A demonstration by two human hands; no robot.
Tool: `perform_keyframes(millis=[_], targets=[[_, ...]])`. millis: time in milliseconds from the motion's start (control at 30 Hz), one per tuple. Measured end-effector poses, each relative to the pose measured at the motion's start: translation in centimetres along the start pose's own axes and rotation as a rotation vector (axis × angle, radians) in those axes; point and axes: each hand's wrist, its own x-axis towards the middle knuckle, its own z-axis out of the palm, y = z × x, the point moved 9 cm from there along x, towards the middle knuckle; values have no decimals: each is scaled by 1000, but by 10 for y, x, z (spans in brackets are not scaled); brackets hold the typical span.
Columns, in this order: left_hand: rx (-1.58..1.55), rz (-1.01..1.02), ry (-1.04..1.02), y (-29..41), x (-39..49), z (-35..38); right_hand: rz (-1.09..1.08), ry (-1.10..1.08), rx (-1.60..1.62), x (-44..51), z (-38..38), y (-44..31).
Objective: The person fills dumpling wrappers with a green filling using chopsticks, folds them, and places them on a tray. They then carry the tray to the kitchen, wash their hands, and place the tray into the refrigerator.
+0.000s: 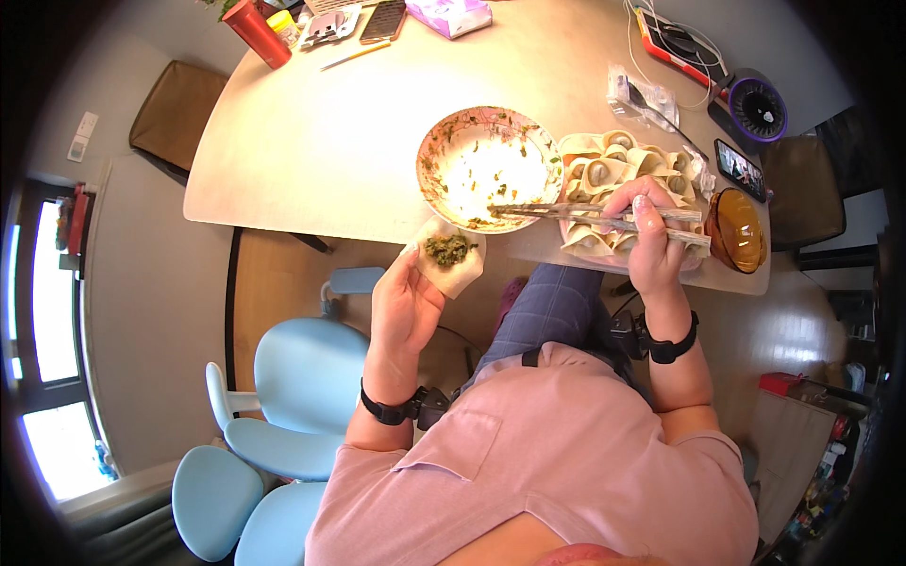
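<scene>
On my left hand (pixel 407 304) lies a flat dough wrapper (pixel 453 279), pinched at its edge by the thumb. A mound of chopped green filling (pixel 447 250) sits in its middle. My right hand (pixel 648 233) grips a pair of chopsticks (pixel 587 212), whose tips reach over the near part of a patterned bowl (pixel 429 152). Bits of green filling cling to the bowl's inside wall; glare washes out its bottom. Folded wontons (pixel 601 170) crowd a tray to the right of the bowl, partly hidden by my right hand.
An amber glass bowl (pixel 737 230) stands at the table's right edge, near a phone (pixel 740 170) with a lit screen. Behind lie a dark spoon (pixel 665 117) and a plastic wrapper. A red cylinder (pixel 258 35) and tissue pack (pixel 453 15) stand far back. A blue chair (pixel 308 375) is at left.
</scene>
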Motion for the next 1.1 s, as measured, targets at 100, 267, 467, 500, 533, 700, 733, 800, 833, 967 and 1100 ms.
perform_keyframes(millis=[100, 267, 467, 500, 533, 700, 733, 800, 833, 967, 1100], targets=[[-6, -6, 0, -1, 0, 1, 8, -38, 23, -11, 10, -2], [-24, 5, -11, 0, -1, 5, -118, 9, 24, -27, 13, -15], [-51, 14, 16, 2, -4, 6, -439, -98, 2, -49, 26, -46], [-62, -2, 15, 1, -5, 5, -500, -142, -20, -54, 30, -51], [-86, -19, 4, 1, -6, 6, -525, -186, -42, -58, 34, -54], [-161, -24, 1, 3, -9, -2, -477, -151, 44, -59, 36, -50], [-173, -19, 7, 3, -9, -5, -462, -150, 26, -58, 38, -48], [-188, -9, 7, 3, -8, -8, -466, -158, -27, -58, 40, -47], [-192, -5, 1, 3, -7, -8, -488, -114, -12, -58, 36, -48], [-209, -25, -11, -3, -4, -8, -521, -18, -40, -59, 22, -48], [-225, -31, -14, -5, -2, -5, -473, 1, -81, -60, 18, -39]])
